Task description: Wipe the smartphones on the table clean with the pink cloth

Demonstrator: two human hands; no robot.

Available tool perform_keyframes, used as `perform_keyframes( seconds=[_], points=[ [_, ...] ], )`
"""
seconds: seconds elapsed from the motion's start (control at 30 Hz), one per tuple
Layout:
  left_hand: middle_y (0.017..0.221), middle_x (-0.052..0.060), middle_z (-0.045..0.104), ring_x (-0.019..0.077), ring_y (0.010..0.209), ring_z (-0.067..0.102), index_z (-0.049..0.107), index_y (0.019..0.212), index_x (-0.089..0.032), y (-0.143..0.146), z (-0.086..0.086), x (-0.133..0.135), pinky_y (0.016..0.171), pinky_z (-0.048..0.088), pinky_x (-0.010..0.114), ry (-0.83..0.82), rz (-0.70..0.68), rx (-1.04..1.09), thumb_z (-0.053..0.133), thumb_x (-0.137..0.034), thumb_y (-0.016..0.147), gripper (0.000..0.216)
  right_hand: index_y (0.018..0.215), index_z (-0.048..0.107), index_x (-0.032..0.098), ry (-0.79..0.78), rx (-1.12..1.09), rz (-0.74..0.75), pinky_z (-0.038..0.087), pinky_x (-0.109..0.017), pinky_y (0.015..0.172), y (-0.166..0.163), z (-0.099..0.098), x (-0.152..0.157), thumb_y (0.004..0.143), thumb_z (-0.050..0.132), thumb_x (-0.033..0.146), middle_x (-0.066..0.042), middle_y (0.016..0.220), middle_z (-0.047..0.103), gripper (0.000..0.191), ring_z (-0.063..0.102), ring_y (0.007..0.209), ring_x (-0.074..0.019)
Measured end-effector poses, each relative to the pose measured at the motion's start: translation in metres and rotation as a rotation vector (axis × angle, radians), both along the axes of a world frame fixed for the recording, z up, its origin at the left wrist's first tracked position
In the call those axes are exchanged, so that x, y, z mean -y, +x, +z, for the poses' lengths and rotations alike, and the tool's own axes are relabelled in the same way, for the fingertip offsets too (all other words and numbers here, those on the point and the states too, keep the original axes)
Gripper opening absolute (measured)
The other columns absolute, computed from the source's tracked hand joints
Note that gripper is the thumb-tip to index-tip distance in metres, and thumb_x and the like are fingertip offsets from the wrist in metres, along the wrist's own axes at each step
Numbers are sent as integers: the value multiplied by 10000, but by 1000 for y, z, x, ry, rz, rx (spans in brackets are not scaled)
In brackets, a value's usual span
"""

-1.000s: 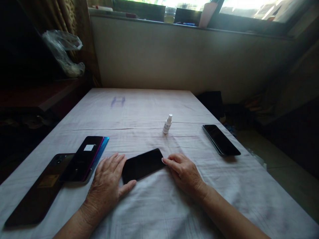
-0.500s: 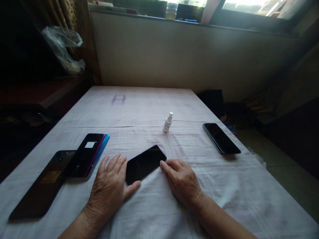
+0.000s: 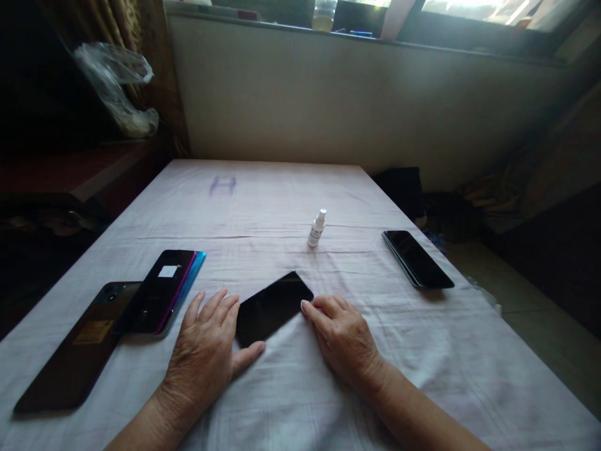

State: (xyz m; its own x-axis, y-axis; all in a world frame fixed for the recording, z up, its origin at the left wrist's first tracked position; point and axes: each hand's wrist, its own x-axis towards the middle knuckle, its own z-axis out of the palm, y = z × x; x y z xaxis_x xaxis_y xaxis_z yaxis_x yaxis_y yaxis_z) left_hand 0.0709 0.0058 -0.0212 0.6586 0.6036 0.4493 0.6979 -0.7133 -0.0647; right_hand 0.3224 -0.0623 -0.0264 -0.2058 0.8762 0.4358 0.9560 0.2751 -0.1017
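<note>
A black smartphone (image 3: 277, 305) lies on the cloth between my two hands, dark screen up and turned at a slant. My left hand (image 3: 204, 341) is at its left end, with long fingers along the upper corner and the thumb by the lower edge, holding it between them. At the right corner of the phone is my right hand (image 3: 346, 341), its fingers bent and pressed together. What those fingertips pinch is hidden. A small white spray bottle (image 3: 316, 229) stands upright beyond the phone.
On the left, a purple-edged phone (image 3: 157, 300) with a white sticker overlaps a blue one (image 3: 193, 269) and a large brown phone (image 3: 70, 369). Stacked dark phones (image 3: 417, 260) lie right. The white-clothed table (image 3: 291, 188) reaches toward the wall (image 3: 282, 106); a plastic bag (image 3: 115, 88) sits far left.
The view has tilted very slightly, shifting the scene by a few pixels. Both hands and the smartphone keep their places.
</note>
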Motion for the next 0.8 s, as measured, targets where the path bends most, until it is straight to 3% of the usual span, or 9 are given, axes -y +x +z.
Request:
perform_keyframes(
  seconds=[0.1,0.33,0.57,0.8],
  points=[
    [1145,224,702,402,1151,609,656,1133,-49,0,0,-1,1086,313,579,2,-5,0,605,-537,846,568,1141,689,207,-11,15,57,493,-293,754,-3,2,0,932,530,120,-76,967,689,277,589,846,-189],
    [1139,229,705,402,1147,613,657,1116,-39,-1,-1,-1,1093,305,570,14,-9,-23,620,-548,830,585,1087,705,164,-9,14,-64,481,-300,751,8,2,-9,905,580,97,-78,935,677,231,581,836,-204],
    [1165,226,697,399,1159,609,646,1153,-48,-2,-3,-1,1097,310,574,2,-10,-4,610,-547,841,590,1105,694,187,-8,24,-10,472,-290,740,-4,4,-5,918,571,116,-74,949,675,234,574,832,-194],
    [1192,224,686,397,1174,599,637,1181,-53,-2,-5,-1,1107,308,569,-15,-10,19,607,-542,841,596,1062,712,202,-4,49,-101,473,-301,731,6,4,-15,912,565,106,-72,925,679,231,574,821,-197]
  ],
)
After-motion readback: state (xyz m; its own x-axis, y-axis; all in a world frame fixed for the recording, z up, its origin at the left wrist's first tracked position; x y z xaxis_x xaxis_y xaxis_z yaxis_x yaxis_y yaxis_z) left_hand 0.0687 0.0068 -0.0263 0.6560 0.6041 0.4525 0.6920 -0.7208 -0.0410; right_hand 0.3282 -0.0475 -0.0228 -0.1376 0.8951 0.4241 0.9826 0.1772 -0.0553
